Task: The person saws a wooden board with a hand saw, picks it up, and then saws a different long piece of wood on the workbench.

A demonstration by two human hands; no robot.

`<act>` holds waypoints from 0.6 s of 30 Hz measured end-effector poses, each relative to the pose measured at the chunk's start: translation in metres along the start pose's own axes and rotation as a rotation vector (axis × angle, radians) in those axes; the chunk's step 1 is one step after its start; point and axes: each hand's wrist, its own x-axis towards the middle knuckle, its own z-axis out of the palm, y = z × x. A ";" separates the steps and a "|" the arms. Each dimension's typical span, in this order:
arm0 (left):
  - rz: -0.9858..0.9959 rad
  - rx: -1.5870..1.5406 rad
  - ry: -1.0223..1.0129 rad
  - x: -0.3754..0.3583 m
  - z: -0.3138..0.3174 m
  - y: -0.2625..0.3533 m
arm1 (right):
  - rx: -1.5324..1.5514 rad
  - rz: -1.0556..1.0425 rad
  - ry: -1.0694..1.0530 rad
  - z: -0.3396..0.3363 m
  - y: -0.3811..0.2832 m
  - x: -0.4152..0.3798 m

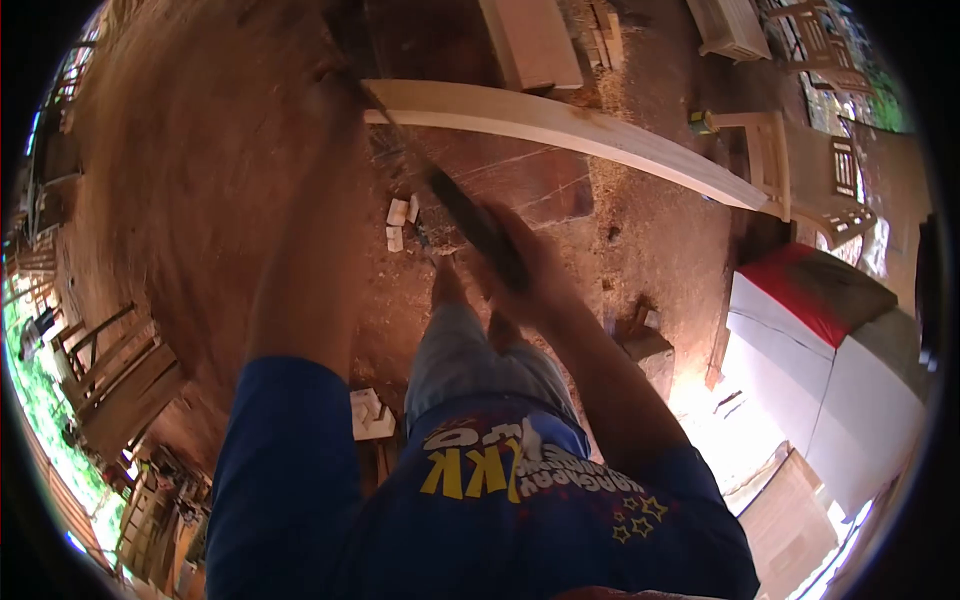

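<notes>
My right hand (pixel 525 270) is wrapped round the thick near end of a long dark tool (pixel 470 218). The tool slants up and to the left and gets thinner toward its far end; motion blur hides its kind. My left arm reaches forward, and my left hand (pixel 335 95) is a dark smear near the tool's far end and the left end of a pale curved wooden plank (pixel 580 130). Its fingers cannot be made out. The plank runs rightward across the view, beyond my right hand.
Small wood blocks (pixel 397 222) lie on the brown floor ahead of my feet. Beyond the plank is a thick board (pixel 535 45). Wooden chairs (pixel 825 45) and a white box-shaped thing with a red-edged top (pixel 800 320) stand right; a slatted wooden frame (pixel 115 370) is left.
</notes>
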 end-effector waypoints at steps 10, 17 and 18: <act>-0.031 0.099 0.051 -0.002 -0.007 0.005 | -0.037 0.082 -0.038 -0.012 -0.018 -0.038; 0.060 0.064 0.164 -0.015 0.011 0.011 | -0.299 -0.190 0.046 -0.042 0.010 -0.147; 0.064 -0.021 0.154 -0.005 0.014 0.002 | -0.222 -0.159 0.053 -0.035 0.015 -0.135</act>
